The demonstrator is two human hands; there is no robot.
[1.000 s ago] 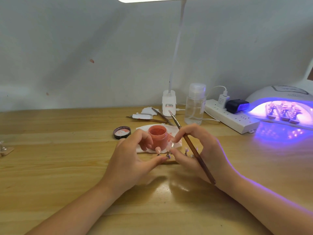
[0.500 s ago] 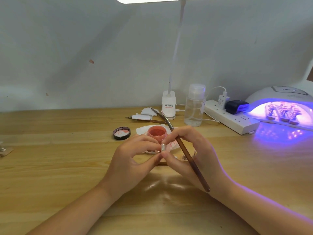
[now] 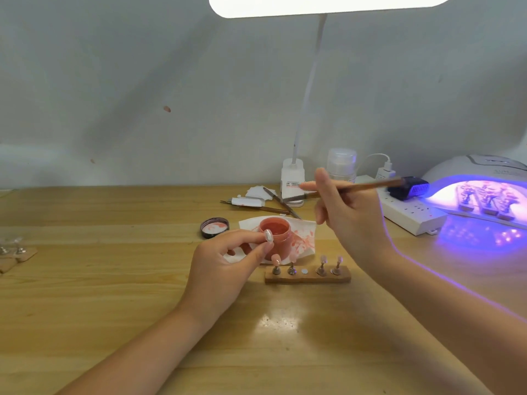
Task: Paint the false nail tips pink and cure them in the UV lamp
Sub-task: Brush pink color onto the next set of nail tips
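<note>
Table (image 3: 85, 295): carries every item below.
UV lamp (image 3: 482, 192): lit, far right, racks inside.
Paint jar (image 3: 275, 233): open, centre, just behind the left hand.
Left hand (image 3: 219, 269): pinches one nail tip (image 3: 268, 235), unpainted (apparently), over the jar.
Right hand (image 3: 349, 212): grips the brush (image 3: 368, 186); long axis near level, bristle end pointing left, up and right of the tip.

The UV lamp (image 3: 482, 178) (right side) is cut off; brush (image 3: 368, 186) tip blurred.
</note>
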